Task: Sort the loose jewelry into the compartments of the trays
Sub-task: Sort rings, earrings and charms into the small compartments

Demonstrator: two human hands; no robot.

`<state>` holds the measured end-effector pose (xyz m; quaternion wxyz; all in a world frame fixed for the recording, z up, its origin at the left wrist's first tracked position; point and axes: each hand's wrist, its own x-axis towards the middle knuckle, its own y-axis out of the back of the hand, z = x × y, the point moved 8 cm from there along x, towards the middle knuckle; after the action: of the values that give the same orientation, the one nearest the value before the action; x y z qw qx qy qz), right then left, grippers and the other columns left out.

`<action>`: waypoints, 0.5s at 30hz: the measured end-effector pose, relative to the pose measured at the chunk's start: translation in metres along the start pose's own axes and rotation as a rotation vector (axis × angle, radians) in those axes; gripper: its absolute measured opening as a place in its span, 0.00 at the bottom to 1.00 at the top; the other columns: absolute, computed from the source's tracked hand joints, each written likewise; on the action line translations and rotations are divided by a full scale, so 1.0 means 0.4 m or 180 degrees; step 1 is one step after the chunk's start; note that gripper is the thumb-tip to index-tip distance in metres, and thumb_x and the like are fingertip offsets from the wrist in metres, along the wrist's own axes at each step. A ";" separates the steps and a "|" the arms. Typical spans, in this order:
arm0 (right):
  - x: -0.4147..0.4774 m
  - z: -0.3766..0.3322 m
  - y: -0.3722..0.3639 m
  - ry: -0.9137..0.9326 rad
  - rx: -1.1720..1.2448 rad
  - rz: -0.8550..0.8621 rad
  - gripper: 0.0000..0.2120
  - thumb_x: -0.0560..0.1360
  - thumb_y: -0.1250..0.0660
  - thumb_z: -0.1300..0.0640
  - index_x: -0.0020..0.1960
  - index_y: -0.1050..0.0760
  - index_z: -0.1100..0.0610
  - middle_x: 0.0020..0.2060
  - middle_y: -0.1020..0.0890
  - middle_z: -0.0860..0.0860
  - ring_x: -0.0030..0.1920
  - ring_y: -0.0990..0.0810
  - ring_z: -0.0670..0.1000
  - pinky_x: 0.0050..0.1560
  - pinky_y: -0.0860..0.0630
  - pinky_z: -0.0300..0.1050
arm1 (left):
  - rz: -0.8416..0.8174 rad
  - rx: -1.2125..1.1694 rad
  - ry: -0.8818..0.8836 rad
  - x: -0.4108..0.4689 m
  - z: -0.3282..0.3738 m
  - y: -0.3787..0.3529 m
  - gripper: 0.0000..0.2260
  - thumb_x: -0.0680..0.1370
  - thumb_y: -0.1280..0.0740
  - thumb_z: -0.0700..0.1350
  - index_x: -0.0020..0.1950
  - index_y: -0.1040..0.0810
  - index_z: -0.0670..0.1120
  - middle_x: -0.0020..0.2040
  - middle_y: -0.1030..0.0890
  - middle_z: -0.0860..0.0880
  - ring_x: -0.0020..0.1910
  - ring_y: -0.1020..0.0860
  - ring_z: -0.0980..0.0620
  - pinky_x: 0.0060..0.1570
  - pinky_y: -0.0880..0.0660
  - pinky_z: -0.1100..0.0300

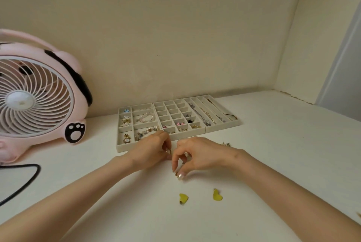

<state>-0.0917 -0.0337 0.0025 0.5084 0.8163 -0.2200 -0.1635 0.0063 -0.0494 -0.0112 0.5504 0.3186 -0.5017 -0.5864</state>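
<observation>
While the right hand [197, 155] pinches a small gold ring [177, 175] between thumb and forefinger tips, low against the white table [273, 163], the left hand [152, 150] grips a small gold wire hoop [169, 151] in its curled fingers. The two hands sit close together, just apart.

The cream grid tray [191, 134] lies at 12 o'clock of the hands. The cream tray with large compartments [121, 148] lies at 11 o'clock and the cream long-slot tray [224, 126] at 1 o'clock. Two yellow-green heart-shaped pendants [183, 198] lie loose at 6 o'clock of the right hand, and a small silvery piece [226, 144] at 2 o'clock.

Recommended procedure:
1. Secure the ring fully between the fingertips before lifting; it is small and likely to roll.
2. Lift straight up, clear of the pendants.
3. Select a compartment already holding similar gold pieces; the front row of the grid tray appears suitable.
4. Lower the fingertips inside the compartment walls before releasing, to prevent bounce into a neighbouring cell.
</observation>
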 end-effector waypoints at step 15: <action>0.008 0.037 0.000 -0.0053 0.0489 0.0103 0.11 0.66 0.24 0.56 0.36 0.26 0.47 0.38 0.22 0.43 0.36 0.29 0.40 0.38 0.30 0.36 | 0.0193 -0.0587 0.0097 0.051 -0.045 0.060 0.14 0.69 0.26 0.42 0.35 0.29 0.56 0.36 0.23 0.56 0.33 0.29 0.58 0.36 0.32 0.60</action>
<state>-0.0962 -0.0467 -0.0040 0.4450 0.8479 -0.2493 -0.1446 0.0268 -0.0709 0.0097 0.6025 0.2602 -0.4466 -0.6081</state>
